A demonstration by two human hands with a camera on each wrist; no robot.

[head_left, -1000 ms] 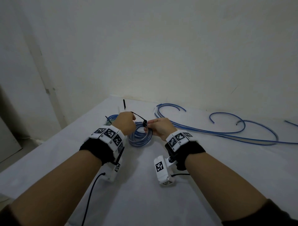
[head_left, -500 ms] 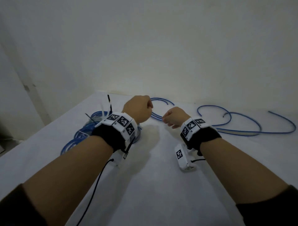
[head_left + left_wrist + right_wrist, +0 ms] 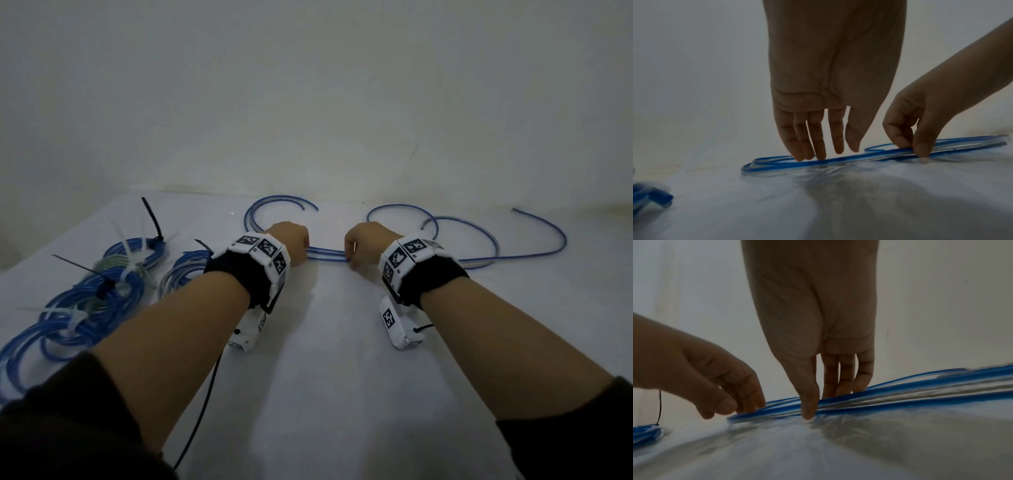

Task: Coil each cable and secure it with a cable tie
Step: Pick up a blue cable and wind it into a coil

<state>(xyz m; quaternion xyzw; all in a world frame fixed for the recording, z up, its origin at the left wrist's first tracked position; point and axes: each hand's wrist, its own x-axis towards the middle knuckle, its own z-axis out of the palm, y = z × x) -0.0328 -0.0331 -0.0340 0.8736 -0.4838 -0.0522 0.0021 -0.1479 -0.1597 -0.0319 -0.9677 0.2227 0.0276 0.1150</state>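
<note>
Loose blue cables [image 3: 325, 255] run in long strands and arcs along the back of the white table. My right hand [image 3: 366, 245] pinches these strands between thumb and fingers [image 3: 809, 408], lifting them slightly off the cloth. My left hand [image 3: 289, 241] is just to the left, its fingers [image 3: 818, 154] straight and their tips touching the same strands [image 3: 838, 162], thumb apart. Neither hand holds a cable tie. A tied coil [image 3: 185, 270] with a black tie tail [image 3: 202, 244] lies left of my left wrist.
Several more blue coils [image 3: 92, 301] bound with white and black ties [image 3: 154, 222] are piled at the table's left edge. The loose cable arcs [image 3: 479, 240] spread to the back right near the wall. A black wire [image 3: 205, 394] hangs from my left wrist.
Both hands let go of the black tie on the coil and moved right to the loose strands. The right hand has pinched them; the view has swung right.
</note>
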